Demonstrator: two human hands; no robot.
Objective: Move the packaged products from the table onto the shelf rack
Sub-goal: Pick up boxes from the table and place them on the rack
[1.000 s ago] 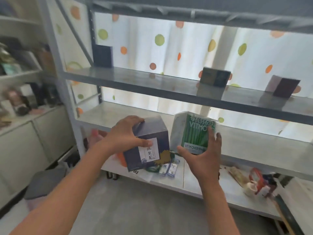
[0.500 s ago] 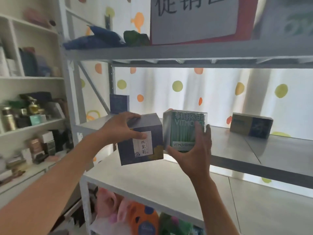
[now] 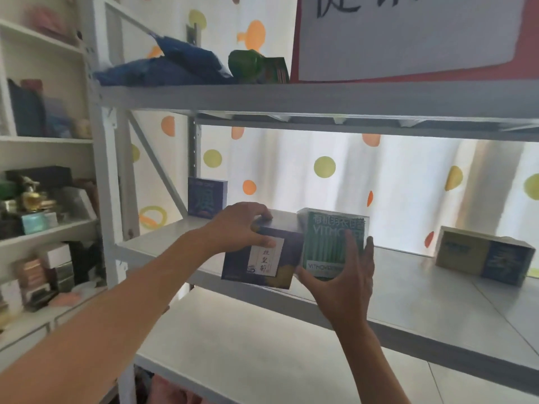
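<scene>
My left hand [image 3: 236,227] grips a dark blue box [image 3: 264,259] with a white label from above, at the front edge of the grey middle shelf [image 3: 423,298] of the rack. Right beside it, my right hand [image 3: 342,284] holds a green box [image 3: 328,243] from the front and below. The two boxes touch side by side. Whether they rest on the shelf or hover just above its edge I cannot tell.
A small blue box [image 3: 206,197] stands at the shelf's back left, a yellow-and-blue box [image 3: 484,259] at its right. Blue bags [image 3: 169,68] and a red-and-white sign [image 3: 408,36] sit on the top shelf. A white cabinet [image 3: 43,199] with small items stands at left.
Both hands have lifted the two boxes from the lower shelf level up to the middle shelf. My view has tilted upward, bringing the top shelf into sight.
</scene>
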